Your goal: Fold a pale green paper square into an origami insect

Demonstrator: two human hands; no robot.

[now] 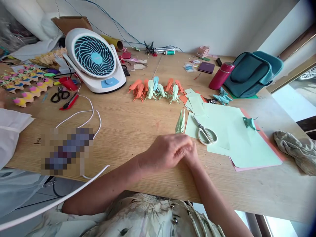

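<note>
Near the front of the desk my two hands are together. My left hand (166, 149) is closed, its back toward me, and it covers most of my right hand (192, 155). A narrow folded pale-green paper (180, 121), with pointed tips, stands up just beyond my knuckles; its lower end is hidden by my hands. The fingers gripping it are out of sight. Close by on the right, white-handled scissors (206, 133) lie on pale-green paper sheets (247, 144). Farther back is a row of folded paper figures, with orange ones (138, 91) and pale-green ones (150, 90).
A white fan (95, 59) stands at back left, near black-handled scissors (60, 95) and a red cutter (69, 101). A white cable (92, 174) crosses at left. A red bottle (221, 75) and teal bag (251, 74) stand at right. Another person's sleeve (12, 131) is at far left.
</note>
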